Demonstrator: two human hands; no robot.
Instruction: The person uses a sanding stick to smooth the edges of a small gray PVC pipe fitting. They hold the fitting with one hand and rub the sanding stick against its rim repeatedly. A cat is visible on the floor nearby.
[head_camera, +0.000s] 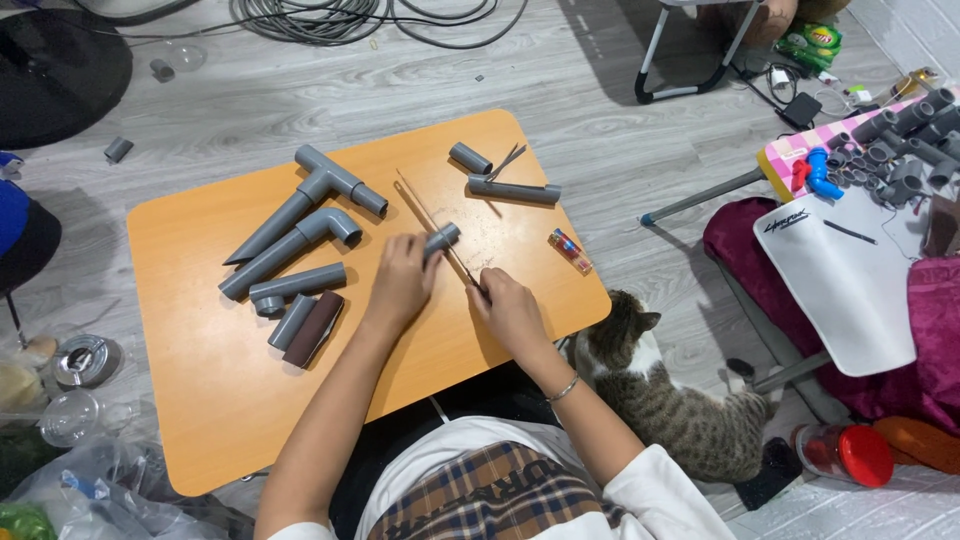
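Note:
My left hand (402, 280) grips a short grey pipe piece (443, 237) and presses it down on the orange table (200, 380). In my right hand (510, 312) is the near end of a thin saw blade (430, 220), which lies across the pipe piece and runs toward the far side of the table. Left of my hands lie a grey T-joint pipe (320, 185), an elbow pipe (295, 245), two shorter pipes (298, 283) and a dark brown roll (314, 328).
Two more pipe pieces (514, 190) and small pliers (508, 160) lie at the far right of the table, a small red-and-blue object (569, 250) near its right edge. A tabby cat (660, 395) lies beside my right arm. Pipe fittings (900, 145), cables (330, 20), bags surround.

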